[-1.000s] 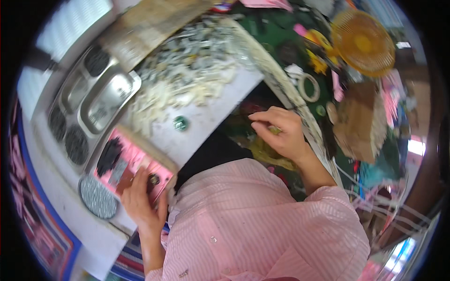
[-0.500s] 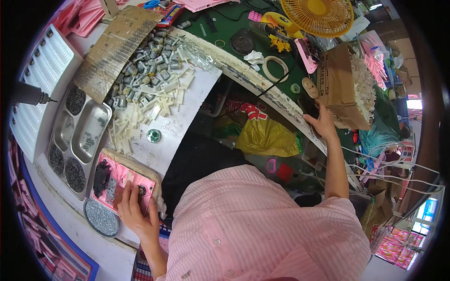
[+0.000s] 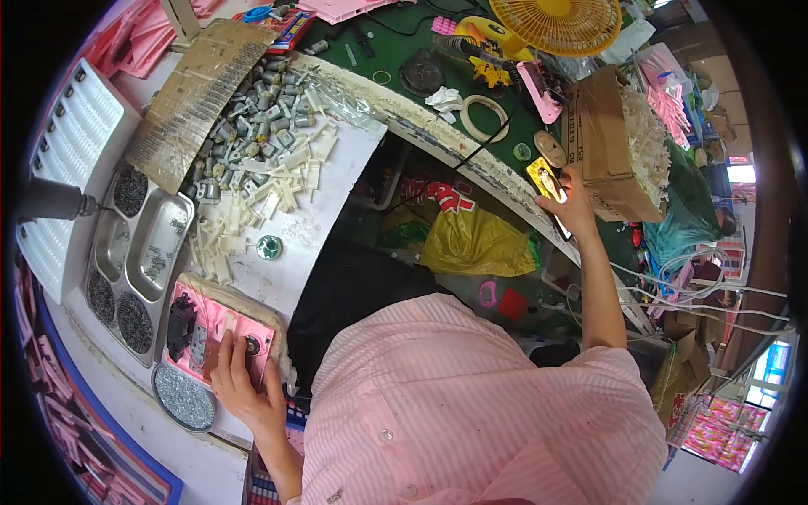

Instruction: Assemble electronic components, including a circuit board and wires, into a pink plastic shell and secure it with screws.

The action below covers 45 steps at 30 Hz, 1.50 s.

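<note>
My left hand lies on a pink plastic casing, fingers stretched over its inside and thumb by its near edge. Inside the casing are a black part, a greyish block and a round dark piece. A padded block lies under the casing. At the green table's edge, my right hand is closed around a phone, whose lit screen glows yellow. The palm covers part of the phone.
Small motors and white plastic pieces are heaped beyond the casing. Screws fill a steel tray and a round dish. An electric screwdriver hangs at left. A cardboard box and yellow fan stand right.
The phone's screen, dark before, is lit now, and my right hand has lifted and tilted it. My left hand stays on the casing. The whole view has shifted slightly.
</note>
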Each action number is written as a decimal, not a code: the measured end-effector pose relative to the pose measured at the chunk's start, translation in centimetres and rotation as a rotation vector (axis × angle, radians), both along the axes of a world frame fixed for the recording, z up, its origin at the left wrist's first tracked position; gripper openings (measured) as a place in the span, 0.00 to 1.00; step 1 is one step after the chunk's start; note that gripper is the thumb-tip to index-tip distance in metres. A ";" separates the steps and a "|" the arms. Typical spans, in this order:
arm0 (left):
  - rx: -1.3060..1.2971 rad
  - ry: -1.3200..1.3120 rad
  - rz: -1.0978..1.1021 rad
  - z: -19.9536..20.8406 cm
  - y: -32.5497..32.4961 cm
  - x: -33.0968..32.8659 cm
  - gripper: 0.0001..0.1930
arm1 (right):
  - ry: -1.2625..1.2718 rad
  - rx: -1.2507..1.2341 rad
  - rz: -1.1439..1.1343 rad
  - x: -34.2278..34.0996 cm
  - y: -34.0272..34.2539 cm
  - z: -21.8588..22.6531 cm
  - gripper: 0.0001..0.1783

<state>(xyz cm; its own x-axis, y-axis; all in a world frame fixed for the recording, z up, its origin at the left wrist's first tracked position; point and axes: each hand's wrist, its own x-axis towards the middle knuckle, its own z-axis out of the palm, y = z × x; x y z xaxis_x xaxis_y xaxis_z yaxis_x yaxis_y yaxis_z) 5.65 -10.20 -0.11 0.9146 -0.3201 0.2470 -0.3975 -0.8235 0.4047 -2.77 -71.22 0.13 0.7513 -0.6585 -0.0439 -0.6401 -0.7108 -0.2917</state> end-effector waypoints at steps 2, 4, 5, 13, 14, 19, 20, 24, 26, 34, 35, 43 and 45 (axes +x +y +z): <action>0.006 -0.005 -0.003 0.0 0.0 0.0 0.23 | 0.033 0.011 -0.025 0.4 0.6 0.6 0.58; 0.003 -0.006 -0.008 0.0 0.0 0.1 0.23 | 0.032 0.014 -0.027 0.2 0.2 0.3 0.59; -0.001 -0.006 -0.010 0.0 0.0 0.1 0.23 | 0.032 0.016 -0.026 0.1 0.1 0.2 0.59; -0.025 -0.030 -0.019 0.0 -0.2 0.5 0.23 | 0.094 -0.117 0.027 0.5 0.7 1.2 0.56; -0.043 0.001 -0.011 0.1 0.0 0.3 0.24 | 0.120 -0.181 0.056 1.2 1.9 2.0 0.56; -0.061 0.031 0.014 0.8 0.0 0.4 0.28 | 0.043 -0.062 0.398 9.4 13.8 9.2 0.36; -0.061 0.044 0.011 0.9 0.0 0.6 0.28 | -0.015 0.085 0.453 11.0 16.0 9.4 0.30; -0.062 0.084 0.035 0.9 0.8 0.8 0.31 | -0.278 0.287 0.798 20.4 22.7 5.8 0.11; -0.054 0.104 0.048 1.0 0.9 0.6 0.32 | -0.383 0.165 0.939 25.5 24.4 3.6 0.09; -0.105 0.125 0.035 2.0 0.5 1.1 0.31 | -0.170 -0.131 1.058 32.8 25.0 1.0 0.13; -0.112 0.124 0.032 2.6 0.6 1.4 0.30 | -0.169 -0.114 1.073 33.1 24.9 1.0 0.13; -0.806 0.358 0.127 5.5 -1.9 6.6 0.18 | -0.172 0.820 1.157 26.0 34.1 5.6 0.12; -1.006 0.611 0.170 6.8 -3.2 8.8 0.13 | -0.411 0.523 1.516 24.5 36.7 5.5 0.14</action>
